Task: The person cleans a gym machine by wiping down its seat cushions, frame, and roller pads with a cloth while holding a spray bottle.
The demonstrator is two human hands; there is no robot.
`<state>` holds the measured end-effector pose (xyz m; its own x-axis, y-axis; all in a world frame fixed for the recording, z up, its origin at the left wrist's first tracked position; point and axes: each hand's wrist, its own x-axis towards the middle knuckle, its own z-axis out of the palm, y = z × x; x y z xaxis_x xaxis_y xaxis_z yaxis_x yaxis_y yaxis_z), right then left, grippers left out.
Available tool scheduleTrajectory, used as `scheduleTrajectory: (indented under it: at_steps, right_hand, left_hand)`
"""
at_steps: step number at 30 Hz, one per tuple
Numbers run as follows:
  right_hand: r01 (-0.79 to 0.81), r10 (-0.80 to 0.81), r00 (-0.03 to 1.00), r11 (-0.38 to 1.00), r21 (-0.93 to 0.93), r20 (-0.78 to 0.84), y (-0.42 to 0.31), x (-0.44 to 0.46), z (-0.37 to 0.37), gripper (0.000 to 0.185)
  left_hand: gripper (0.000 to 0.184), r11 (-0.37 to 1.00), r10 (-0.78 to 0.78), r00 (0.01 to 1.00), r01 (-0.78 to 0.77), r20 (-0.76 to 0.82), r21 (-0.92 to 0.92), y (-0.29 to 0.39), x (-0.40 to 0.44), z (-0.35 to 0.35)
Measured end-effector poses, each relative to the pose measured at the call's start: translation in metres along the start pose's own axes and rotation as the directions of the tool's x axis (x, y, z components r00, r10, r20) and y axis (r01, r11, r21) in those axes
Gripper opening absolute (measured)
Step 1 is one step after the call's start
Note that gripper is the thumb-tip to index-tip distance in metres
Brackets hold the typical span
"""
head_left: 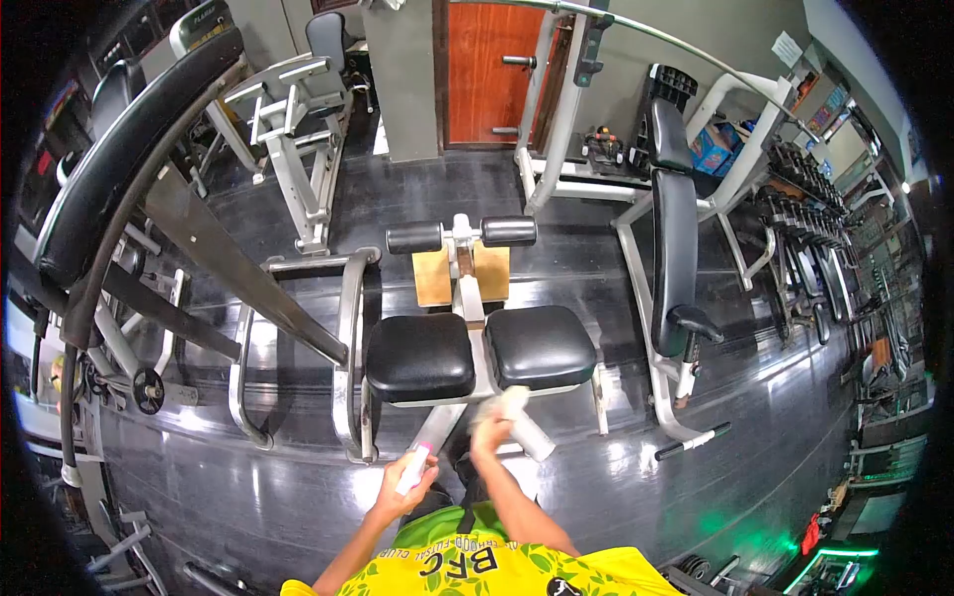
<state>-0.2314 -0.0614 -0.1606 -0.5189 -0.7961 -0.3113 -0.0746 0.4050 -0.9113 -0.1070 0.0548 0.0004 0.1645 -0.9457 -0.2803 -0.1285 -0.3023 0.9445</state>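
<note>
Seemingly, work is under way: a pale, blurred cloth (513, 401) is held in the right hand (491, 437), near the right black pad (542, 346); the left hand (407, 484) grips a white container (411, 472). What remains, I cannot tell.

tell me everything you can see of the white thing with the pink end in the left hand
The white item is slim, with a bright pink end and a smooth, plastic-looking body. The left hand holds it, hiding part of it. It slants, pink end forward, on the near side of the black seat pads. Nothing else visibly touches it; I can make out no label.
</note>
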Motion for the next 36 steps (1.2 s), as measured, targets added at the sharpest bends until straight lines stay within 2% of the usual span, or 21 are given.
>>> scheduleTrajectory:
  at_steps: [1,3,4,6,7,9,11,13,15,17,19,21,22,23,25,27,29,31,33,35,36]
  right_hand:
    - [0.041,-0.028,0.995,0.991,-0.13,0.096,0.013,-0.018,0.01,0.043]
    - [-0.039,0.128,0.912,0.973,-0.227,0.39,0.006,-0.052,0.021,0.044]
    - [-0.038,0.128,0.91,0.973,-0.227,0.393,0.006,-0.053,0.022,0.044]
    - [-0.435,0.393,0.748,0.899,-0.053,0.535,0.02,-0.051,0.031,0.039]
    - [-0.323,0.304,0.766,0.944,-0.071,0.566,0.052,-0.034,0.034,0.038]
    - [-0.479,0.401,0.719,0.878,-0.013,0.568,0.059,-0.006,0.011,0.035]
    - [-0.539,0.428,0.809,0.814,0.217,0.403,0.017,0.019,-0.024,0.033]
    - [-0.314,0.284,0.948,0.914,0.257,0.147,-0.025,0.052,-0.061,0.03]
    - [-0.089,0.116,0.993,0.855,0.51,-0.021,0.001,0.108,-0.084,0.031]
    - [-0.213,0.335,0.907,0.888,0.408,-0.255,0.02,0.158,-0.097,0.03]
    - [-0.34,0.433,0.893,0.827,0.448,-0.123,0.023,0.152,-0.081,0.033]
    - [0.107,-0.108,0.939,0.994,-0.022,-0.327,0.065,0.138,-0.038,0.037]
    - [-0.111,0.121,0.988,0.988,0.106,-0.098,0.063,0.112,-0.025,0.039]
    - [-0.345,0.319,0.935,0.922,0.175,0.157,0.054,0.081,-0.016,0.041]
    - [-0.268,0.353,0.762,0.935,-0.233,0.543,0.027,0.029,0.002,0.039]
    - [-0.397,0.308,0.664,0.917,-0.027,0.681,0.008,-0.012,0.026,0.03]
    - [-0.698,0.36,0.357,0.716,-0.011,0.862,0.011,-0.003,0.037,0.031]
    - [-0.752,0.412,0.268,0.655,-0.079,0.871,0.018,0.013,0.025,0.034]
    - [-0.776,0.421,0.352,0.631,0.009,0.836,0.04,0.038,-0.005,0.036]
    - [-0.644,0.328,0.556,0.75,0.147,0.764,-0.002,0.061,-0.048,0.039]
    - [-0.633,0.404,0.689,0.739,0.23,0.602,0.005,0.085,-0.067,0.035]
  left_hand:
    - [0.014,1.0,-0.006,1.0,0.006,0.001,0.0,-0.002,0.001,0.002]
    - [0.014,0.999,-0.024,0.999,0.025,-0.042,0.029,-0.008,0.005,0.003]
    - [0.015,0.999,0.035,0.998,-0.033,-0.061,0.03,-0.014,0.007,0.004]
    - [0.015,1.0,0.015,0.998,-0.014,-0.065,0.013,-0.009,0.007,0.005]
    - [0.015,1.0,-0.007,0.998,0.006,-0.062,-0.008,-0.007,0.007,0.005]
    - [0.015,1.0,-0.013,0.998,0.012,-0.066,-0.024,-0.002,0.006,0.007]
    - [0.015,0.999,-0.014,0.997,0.011,-0.07,-0.044,0.001,0.006,0.011]
    - [0.015,0.999,0.024,0.997,-0.026,-0.072,-0.019,0.002,0.007,0.013]
    - [0.015,0.999,-0.017,0.997,0.014,-0.072,-0.034,-0.003,0.006,0.016]
    - [0.016,0.997,-0.058,0.996,0.055,-0.068,-0.048,-0.005,0.004,0.019]
    - [0.016,1.0,0.016,0.997,-0.018,-0.077,-0.023,-0.005,0.005,0.023]
    - [0.016,0.999,0.021,0.996,-0.025,-0.087,-0.037,-0.003,0.003,0.028]
    - [0.016,0.998,0.024,0.995,-0.029,-0.097,-0.048,-0.002,0.003,0.029]
    - [0.016,0.998,0.026,0.995,-0.031,-0.099,-0.046,0.0,0.002,0.03]
    - [0.016,0.997,0.019,0.993,-0.028,-0.117,-0.076,0.004,0.001,0.031]
    - [0.016,0.996,0.032,0.992,-0.041,-0.12,-0.073,-0.001,-0.001,0.03]
    - [0.016,0.996,0.046,0.99,-0.055,-0.13,-0.069,-0.004,-0.003,0.029]
    - [0.016,0.992,0.031,0.987,-0.05,-0.157,-0.113,-0.004,-0.005,0.028]
    - [0.016,0.994,0.034,0.987,-0.05,-0.16,-0.098,-0.002,-0.006,0.026]
    - [0.015,0.995,0.044,0.986,-0.058,-0.16,-0.084,0.001,-0.002,0.024]
    - [0.016,0.995,0.06,0.986,-0.073,-0.153,-0.074,0.002,-0.001,0.024]
